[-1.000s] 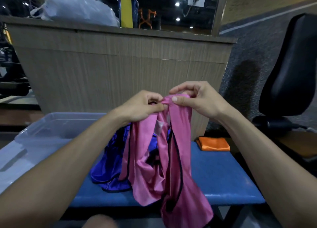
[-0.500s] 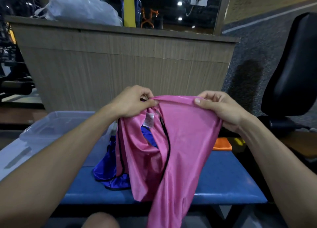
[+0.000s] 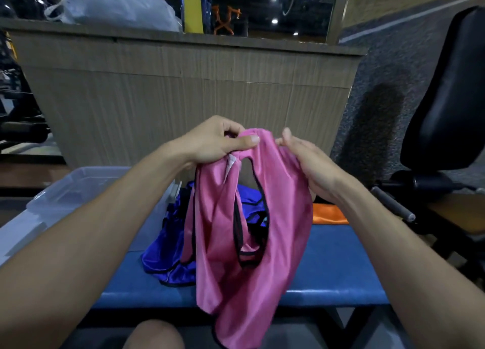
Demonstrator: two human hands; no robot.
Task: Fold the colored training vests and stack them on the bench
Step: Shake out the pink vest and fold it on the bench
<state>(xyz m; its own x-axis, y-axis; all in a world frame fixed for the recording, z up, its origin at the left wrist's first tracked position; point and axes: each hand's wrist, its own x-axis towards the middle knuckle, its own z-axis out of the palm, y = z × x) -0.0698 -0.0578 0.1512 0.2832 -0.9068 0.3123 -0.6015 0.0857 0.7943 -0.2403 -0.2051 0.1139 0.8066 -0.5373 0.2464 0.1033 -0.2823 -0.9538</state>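
Observation:
A pink vest (image 3: 283, 230) with black trim hangs in the air above the blue bench (image 3: 328, 264). My left hand (image 3: 217, 141) pinches its top at the shoulder straps, thumb over the fabric. My right hand (image 3: 312, 162) grips the vest's right upper edge, its fingers behind the cloth and mostly hidden. A crumpled blue vest (image 3: 168, 257) lies on the bench behind the pink one. A folded orange vest (image 3: 328, 215) rests on the bench at the far right.
A clear plastic bin (image 3: 65, 191) stands on the bench's left end. A wooden counter (image 3: 183, 91) rises behind the bench, with a plastic bag (image 3: 112, 5) on top. A black padded gym seat (image 3: 446, 99) is at the right. My knee (image 3: 154, 335) shows at the bottom.
The vest's top was stretched wide between my hands half a second ago. Now my hands are closer together and the top edge is bunched. A second ago they were pinching it side by side.

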